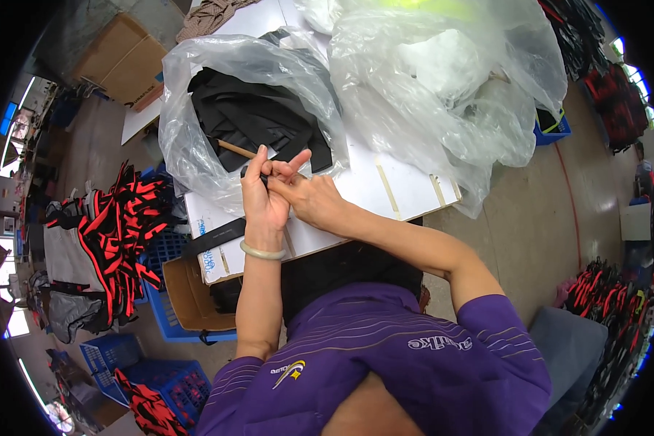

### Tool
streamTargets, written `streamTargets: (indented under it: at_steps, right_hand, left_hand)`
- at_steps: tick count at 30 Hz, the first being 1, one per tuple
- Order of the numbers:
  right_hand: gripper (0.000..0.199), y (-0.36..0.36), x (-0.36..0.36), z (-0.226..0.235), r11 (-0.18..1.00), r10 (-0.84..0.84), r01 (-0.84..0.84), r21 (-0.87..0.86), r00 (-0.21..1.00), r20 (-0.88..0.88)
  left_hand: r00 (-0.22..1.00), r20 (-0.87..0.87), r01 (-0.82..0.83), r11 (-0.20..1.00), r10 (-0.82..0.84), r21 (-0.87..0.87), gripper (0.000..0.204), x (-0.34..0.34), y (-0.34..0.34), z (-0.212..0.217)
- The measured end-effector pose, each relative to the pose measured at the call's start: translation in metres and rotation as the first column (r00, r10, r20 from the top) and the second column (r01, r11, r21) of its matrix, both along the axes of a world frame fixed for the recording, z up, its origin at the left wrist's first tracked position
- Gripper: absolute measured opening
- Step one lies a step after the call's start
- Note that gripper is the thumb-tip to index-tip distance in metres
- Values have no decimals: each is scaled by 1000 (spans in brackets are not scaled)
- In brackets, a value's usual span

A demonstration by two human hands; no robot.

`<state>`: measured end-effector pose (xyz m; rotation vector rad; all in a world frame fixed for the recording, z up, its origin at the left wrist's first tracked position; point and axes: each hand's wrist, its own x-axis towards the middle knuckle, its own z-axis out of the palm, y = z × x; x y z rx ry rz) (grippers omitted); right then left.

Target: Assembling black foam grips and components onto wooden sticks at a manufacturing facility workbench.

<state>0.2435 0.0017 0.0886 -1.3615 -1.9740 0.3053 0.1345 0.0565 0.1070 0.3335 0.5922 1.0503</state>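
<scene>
My left hand [266, 203] is raised over the front of the white table, palm turned toward my right hand, its fingers curled around a small black fabric piece [264, 179]. The fingers of my right hand [314, 201] press together on that same piece, touching the left fingers. Most of the piece is hidden between the hands. A thin wooden stick [235, 149] points out beside my left thumb; whether I grip it cannot be made out. Just beyond lies an open clear plastic bag [178, 109] full of black fabric strips [247, 109]. A black strap [216, 237] lies across the table's left corner, passing behind my left wrist.
Larger clear bags with white contents [443, 73] cover the right of the white table [407, 196]. Below its left corner sit a cardboard box [185, 294] and blue crates [112, 356]. Red-and-black pieces [120, 240] hang at left; a grey seat [570, 349] stands at right.
</scene>
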Motion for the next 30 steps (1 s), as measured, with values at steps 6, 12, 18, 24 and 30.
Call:
streamTargets:
  at_steps: [6,12,18,24,30]
  right_hand:
    - [32,-6,-4,3,970,95,-105,-219,994,-60]
    - [17,-1,-3,-9,976,76,-50,-213,990,117]
    - [11,9,-22,-6,995,88,-94,32,984,155]
    - [17,5,-24,-13,989,143,-145,-1,976,166]
    - [13,23,-38,13,981,160,-135,-143,969,186]
  left_hand:
    - [995,-104,-22,989,7,-144,39,-10,3,7]
    - [993,-91,-82,992,73,-100,39,-6,-7,-21]
    - [984,-160,-126,939,77,-319,47,-18,-1,6]
    - [992,-123,15,989,-34,-149,49,-26,-11,-16]
    - [986,-135,-127,974,102,-190,41,-49,18,3]
